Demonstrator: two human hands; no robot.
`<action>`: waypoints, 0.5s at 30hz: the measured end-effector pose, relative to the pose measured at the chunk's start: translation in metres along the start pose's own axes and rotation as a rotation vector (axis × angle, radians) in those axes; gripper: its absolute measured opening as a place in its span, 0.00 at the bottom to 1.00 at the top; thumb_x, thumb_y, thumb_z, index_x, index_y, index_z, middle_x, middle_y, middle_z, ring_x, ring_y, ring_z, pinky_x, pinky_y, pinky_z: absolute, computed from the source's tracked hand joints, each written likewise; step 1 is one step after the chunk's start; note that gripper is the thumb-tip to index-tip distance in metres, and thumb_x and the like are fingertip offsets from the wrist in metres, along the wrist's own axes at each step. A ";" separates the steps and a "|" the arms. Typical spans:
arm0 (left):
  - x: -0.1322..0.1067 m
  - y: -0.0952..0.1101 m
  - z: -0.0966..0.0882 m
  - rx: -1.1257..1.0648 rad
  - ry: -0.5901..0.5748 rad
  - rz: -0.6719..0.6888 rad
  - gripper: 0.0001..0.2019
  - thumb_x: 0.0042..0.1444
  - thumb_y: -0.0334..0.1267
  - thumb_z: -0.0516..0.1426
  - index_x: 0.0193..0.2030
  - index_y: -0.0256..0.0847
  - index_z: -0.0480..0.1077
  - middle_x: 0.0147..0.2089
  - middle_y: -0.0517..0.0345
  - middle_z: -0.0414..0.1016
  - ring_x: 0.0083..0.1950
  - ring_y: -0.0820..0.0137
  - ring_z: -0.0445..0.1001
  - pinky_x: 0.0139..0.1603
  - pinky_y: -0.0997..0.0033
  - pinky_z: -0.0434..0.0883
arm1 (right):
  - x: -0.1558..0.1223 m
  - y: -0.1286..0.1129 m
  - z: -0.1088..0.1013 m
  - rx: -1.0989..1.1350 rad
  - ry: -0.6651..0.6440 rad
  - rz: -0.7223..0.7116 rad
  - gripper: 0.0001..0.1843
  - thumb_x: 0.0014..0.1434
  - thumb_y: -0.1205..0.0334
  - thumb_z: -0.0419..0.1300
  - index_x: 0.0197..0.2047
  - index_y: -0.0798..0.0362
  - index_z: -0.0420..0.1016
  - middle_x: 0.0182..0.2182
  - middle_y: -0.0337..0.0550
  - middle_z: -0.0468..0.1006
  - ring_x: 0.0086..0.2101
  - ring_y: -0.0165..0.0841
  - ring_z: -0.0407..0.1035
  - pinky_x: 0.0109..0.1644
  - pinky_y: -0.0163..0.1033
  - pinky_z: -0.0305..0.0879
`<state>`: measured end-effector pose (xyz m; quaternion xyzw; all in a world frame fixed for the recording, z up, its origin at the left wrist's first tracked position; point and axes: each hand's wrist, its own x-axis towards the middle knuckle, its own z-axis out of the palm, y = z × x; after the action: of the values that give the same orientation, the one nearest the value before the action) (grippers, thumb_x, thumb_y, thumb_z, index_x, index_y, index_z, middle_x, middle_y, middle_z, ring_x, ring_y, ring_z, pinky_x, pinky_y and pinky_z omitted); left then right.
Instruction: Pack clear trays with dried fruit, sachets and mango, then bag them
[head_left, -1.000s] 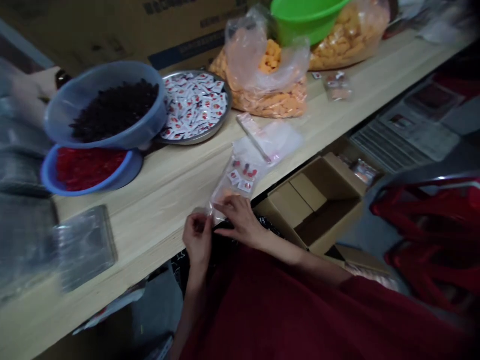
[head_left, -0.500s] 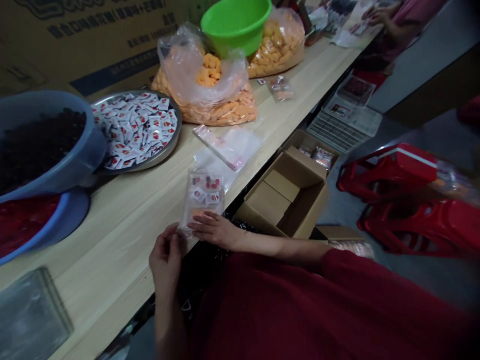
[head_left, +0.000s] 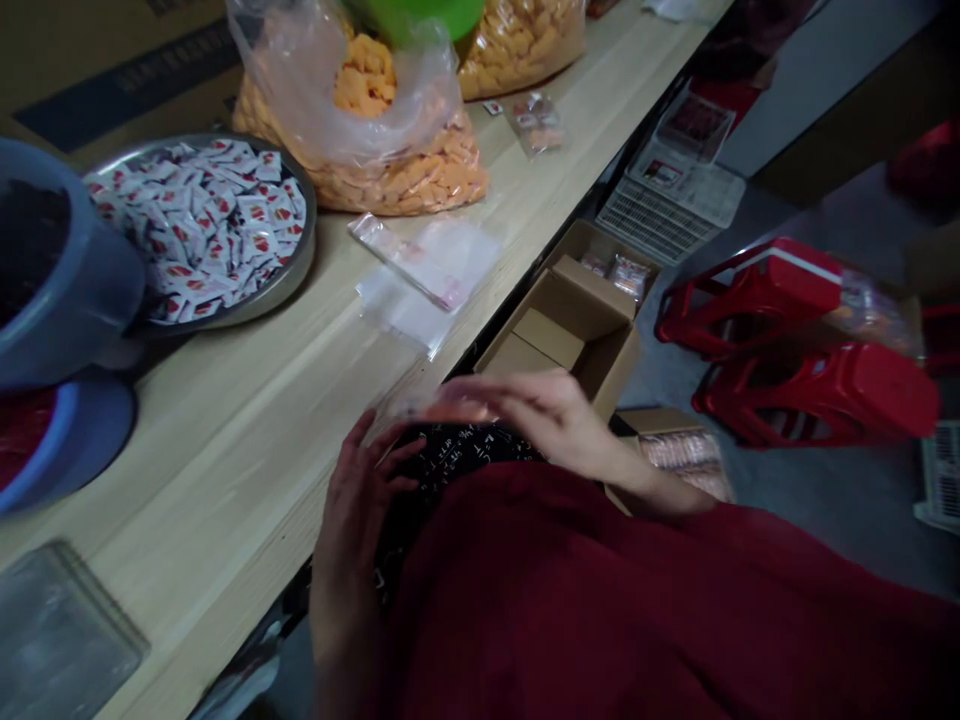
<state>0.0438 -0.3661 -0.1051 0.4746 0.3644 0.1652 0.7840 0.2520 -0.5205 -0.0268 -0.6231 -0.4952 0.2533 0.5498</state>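
Observation:
My right hand (head_left: 540, 415) grips a small clear plastic packet (head_left: 450, 408) with orange contents, lifted just past the front edge of the table; motion blurs it. At the table edge, my left hand (head_left: 367, 490) has its fingers spread and holds nothing. Beyond the packet lie a stack of flat clear plastic bags (head_left: 442, 265) and a narrow folded clear bag strip. To the left stands a steel bowl (head_left: 304, 245) full of small white sachets with red print. A large open plastic bag of orange pieces (head_left: 420, 180) is behind the bags.
Blue basins (head_left: 97, 290) stand at the left, above a grey flat box (head_left: 67, 630). Below the table's right edge is an open cardboard box (head_left: 547, 325); another box (head_left: 682, 450) holds packets. Red plastic stools (head_left: 817, 390) and a white crate (head_left: 660, 215) stand on the floor. A filled packet (head_left: 536, 120) lies farther along the table.
The packet was flat on the table under both hands. My right hand has picked it up and moved right, off the edge. My left hand has let go and spread its fingers.

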 end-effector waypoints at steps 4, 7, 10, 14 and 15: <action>0.016 -0.008 -0.002 -0.069 0.036 -0.047 0.29 0.57 0.49 0.66 0.64 0.48 0.68 0.64 0.46 0.73 0.54 0.61 0.79 0.37 0.74 0.78 | -0.022 0.013 -0.061 -0.184 0.406 0.151 0.14 0.70 0.57 0.58 0.53 0.48 0.82 0.49 0.42 0.84 0.48 0.35 0.79 0.56 0.44 0.76; 0.019 -0.013 -0.007 -0.073 0.112 -0.009 0.26 0.57 0.47 0.66 0.62 0.46 0.70 0.63 0.48 0.74 0.52 0.66 0.79 0.41 0.75 0.77 | -0.036 0.056 -0.085 -0.261 0.542 0.209 0.16 0.69 0.54 0.59 0.54 0.49 0.82 0.49 0.44 0.84 0.50 0.37 0.78 0.59 0.47 0.73; 0.018 -0.014 -0.010 -0.065 0.152 0.003 0.25 0.57 0.46 0.67 0.60 0.46 0.72 0.61 0.49 0.76 0.51 0.68 0.79 0.44 0.75 0.76 | -0.039 0.129 -0.083 -0.224 0.664 0.311 0.18 0.68 0.52 0.59 0.53 0.52 0.82 0.51 0.46 0.83 0.51 0.38 0.75 0.61 0.46 0.69; 0.018 -0.019 -0.013 -0.064 0.203 0.016 0.23 0.55 0.45 0.68 0.57 0.46 0.74 0.59 0.51 0.77 0.50 0.69 0.79 0.46 0.75 0.75 | -0.031 0.230 -0.050 0.046 0.675 0.669 0.16 0.64 0.51 0.61 0.41 0.55 0.82 0.40 0.47 0.84 0.44 0.39 0.75 0.52 0.44 0.72; 0.018 -0.021 -0.014 -0.061 0.214 0.016 0.23 0.55 0.45 0.68 0.57 0.46 0.75 0.59 0.51 0.77 0.50 0.69 0.79 0.46 0.75 0.75 | -0.029 0.250 -0.041 0.086 0.648 0.723 0.16 0.64 0.51 0.62 0.39 0.55 0.82 0.37 0.46 0.83 0.41 0.39 0.75 0.49 0.43 0.73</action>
<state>0.0445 -0.3565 -0.1345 0.4331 0.4368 0.2323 0.7535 0.3603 -0.5402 -0.2562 -0.7789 -0.0393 0.2413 0.5776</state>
